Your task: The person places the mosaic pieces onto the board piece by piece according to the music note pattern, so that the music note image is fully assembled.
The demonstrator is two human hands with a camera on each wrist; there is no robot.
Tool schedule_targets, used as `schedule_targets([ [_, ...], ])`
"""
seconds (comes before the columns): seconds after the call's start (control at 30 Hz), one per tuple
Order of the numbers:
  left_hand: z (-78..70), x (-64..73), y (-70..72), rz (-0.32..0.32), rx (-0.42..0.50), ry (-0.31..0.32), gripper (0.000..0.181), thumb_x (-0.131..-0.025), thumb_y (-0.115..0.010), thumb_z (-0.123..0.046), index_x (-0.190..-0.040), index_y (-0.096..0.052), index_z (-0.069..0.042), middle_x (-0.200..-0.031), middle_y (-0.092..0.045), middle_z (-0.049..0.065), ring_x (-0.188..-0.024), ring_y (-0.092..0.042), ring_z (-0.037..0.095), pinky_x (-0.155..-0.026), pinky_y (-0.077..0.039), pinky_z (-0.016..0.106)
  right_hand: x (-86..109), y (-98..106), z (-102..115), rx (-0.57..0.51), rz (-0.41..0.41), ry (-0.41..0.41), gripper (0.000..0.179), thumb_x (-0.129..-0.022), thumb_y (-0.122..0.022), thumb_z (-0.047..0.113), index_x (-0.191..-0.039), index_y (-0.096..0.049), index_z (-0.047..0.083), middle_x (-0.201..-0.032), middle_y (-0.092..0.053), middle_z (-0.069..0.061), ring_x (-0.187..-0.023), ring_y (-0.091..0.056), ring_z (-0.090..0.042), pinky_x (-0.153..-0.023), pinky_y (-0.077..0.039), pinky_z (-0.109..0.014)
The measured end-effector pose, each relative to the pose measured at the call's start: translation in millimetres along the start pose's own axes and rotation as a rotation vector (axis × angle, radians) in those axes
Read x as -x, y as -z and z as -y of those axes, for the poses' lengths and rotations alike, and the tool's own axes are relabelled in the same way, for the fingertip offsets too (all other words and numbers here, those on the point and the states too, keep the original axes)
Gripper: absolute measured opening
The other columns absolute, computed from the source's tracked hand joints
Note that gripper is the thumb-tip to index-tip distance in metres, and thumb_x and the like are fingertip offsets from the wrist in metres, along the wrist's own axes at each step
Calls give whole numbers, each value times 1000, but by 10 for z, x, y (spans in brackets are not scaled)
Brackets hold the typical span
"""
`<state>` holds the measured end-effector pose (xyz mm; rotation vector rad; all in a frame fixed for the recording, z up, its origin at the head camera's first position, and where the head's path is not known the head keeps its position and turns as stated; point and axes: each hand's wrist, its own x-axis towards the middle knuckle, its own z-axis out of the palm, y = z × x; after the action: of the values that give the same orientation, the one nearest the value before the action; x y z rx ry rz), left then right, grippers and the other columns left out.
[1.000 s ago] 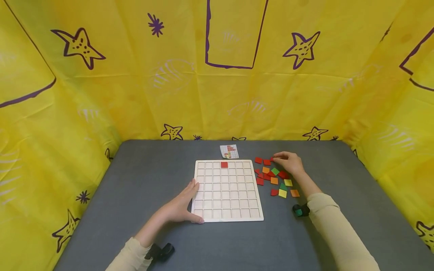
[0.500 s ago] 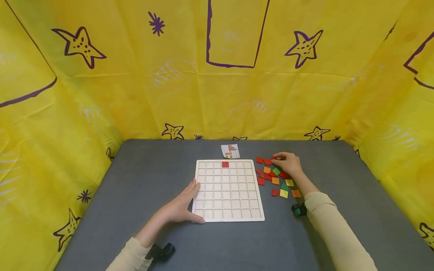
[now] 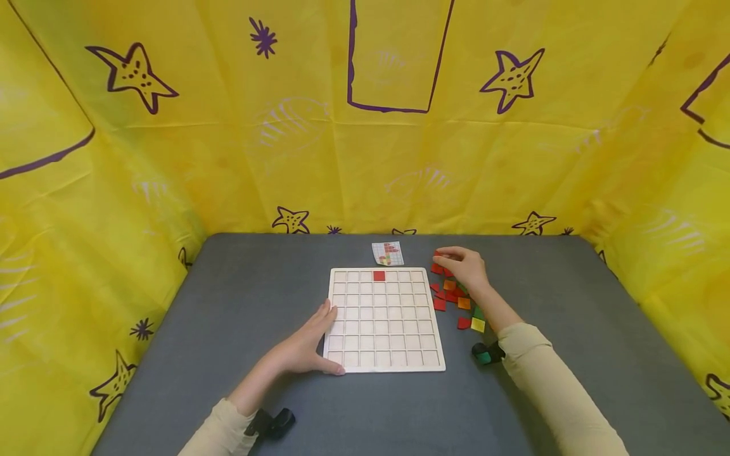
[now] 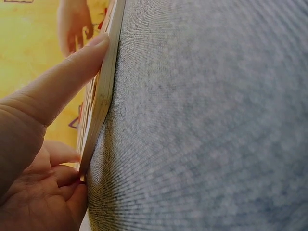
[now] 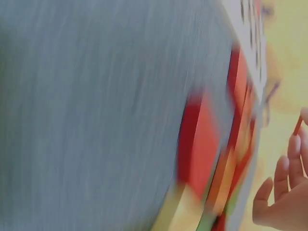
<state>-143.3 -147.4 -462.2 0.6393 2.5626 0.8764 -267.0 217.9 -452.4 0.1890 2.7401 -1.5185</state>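
A pale wooden grid board (image 3: 381,329) lies on the dark grey table, with one red square tile (image 3: 379,276) in its far row. My left hand (image 3: 308,347) grips the board's near left corner, thumb on the front edge and fingers along the left side. My right hand (image 3: 469,269) is above the far end of the loose tiles, right of the board. Between its thumb and finger it pinches a thin red tile (image 5: 298,125), seen edge-on in the right wrist view; its exact shape cannot be told.
Several loose tiles, among them an orange square (image 3: 464,303), a yellow square (image 3: 478,325) and a red piece (image 3: 464,323), lie right of the board. My right hand and wrist hide some. A small printed pattern card (image 3: 388,253) lies beyond the board. Yellow cloth (image 3: 256,171) hangs behind the table.
My right hand has lifted from the far right of the tile pile and moved left toward the board with a red tile. The left hand and board stay put.
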Motion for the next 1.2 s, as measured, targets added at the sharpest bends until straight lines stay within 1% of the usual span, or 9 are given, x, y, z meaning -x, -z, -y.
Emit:
schedule_targets([
  [0.17, -16, 11, 14, 1, 3, 10, 119, -66, -84, -44, -150, -14, 3, -158, 0, 22, -146, -2, 36, -115, -15, 52, 69, -352, 217, 7, 96, 49, 29, -82, -74, 35, -108, -72, 21, -101, -70, -2, -97, -60, -21, -79, -47, -33],
  [0.37, -16, 7, 11, -1, 9, 7, 118, -66, -85, -43, -150, -15, 3, -158, 0, 22, -146, -2, 36, -115, -15, 52, 100, -649, 317, 174, 138, 174, 24, -80, -76, 30, -100, -74, 18, -88, -70, -1, -77, -57, -19, -64, -43, -28],
  [0.47, -6, 6, 9, -4, 10, 6, 119, -66, -85, -43, -150, -15, 3, -158, 0, 22, -146, -2, 36, -115, -15, 52, 89, -721, 339, 263, 145, 217, 23, -78, -78, 33, -97, -75, 20, -83, -69, 3, -75, -55, -17, -68, -37, -31],
  [0.6, -2, 6, 7, -6, 9, 14, 119, -65, -84, -45, -150, -15, 2, -158, 0, 22, -146, -2, 36, -115, -15, 52, 72, -770, 350, 307, 152, 241, 21, -76, -79, 35, -92, -76, 23, -81, -71, 7, -84, -59, -17, -73, -29, -36],
  [0.8, -14, 0, 7, -3, 15, 26, 119, -65, -85, -45, -150, -15, 1, -158, 0, 20, -147, -2, 35, -115, -15, 53, 64, -794, 376, 306, 175, 201, 20, -76, -79, 35, -92, -77, 25, -89, -73, 5, -93, -59, -22, -76, -27, -41],
  [0.93, -25, 2, 7, -3, 22, 36, 119, -64, -85, -44, -151, -15, 0, -159, 0, 20, -147, -2, 35, -114, -15, 53, 74, -780, 377, 294, 188, 198, 21, -78, -77, 36, -96, -77, 24, -96, -72, 3, -95, -59, -22, -77, -29, -39],
  [1.03, -27, 1, 7, -4, 15, 35, 119, -65, -85, -44, -150, -15, 0, -159, 0, 19, -147, -2, 35, -114, -15, 53, 82, -724, 376, 215, 179, 197, 23, -81, -74, 34, -101, -76, 21, -98, -72, -1, -90, -61, -22, -74, -38, -35],
  [1.13, -25, 0, 5, -1, 10, 38, 119, -65, -85, -44, -151, -14, 0, -159, 1, 19, -147, -2, 34, -115, -15, 52, 81, -615, 365, 88, 147, 168, 26, -85, -71, 32, -106, -74, 18, -99, -71, -3, -87, -62, -22, -70, -47, -32],
  [1.2, -26, 5, 7, 2, 10, 40, 120, -65, -85, -45, -151, -14, 0, -159, 1, 18, -147, -2, 34, -115, -15, 52, 73, -521, 345, 21, 119, 141, 27, -86, -70, 33, -108, -72, 18, -99, -71, -3, -89, -62, -21, -73, -48, -32],
])
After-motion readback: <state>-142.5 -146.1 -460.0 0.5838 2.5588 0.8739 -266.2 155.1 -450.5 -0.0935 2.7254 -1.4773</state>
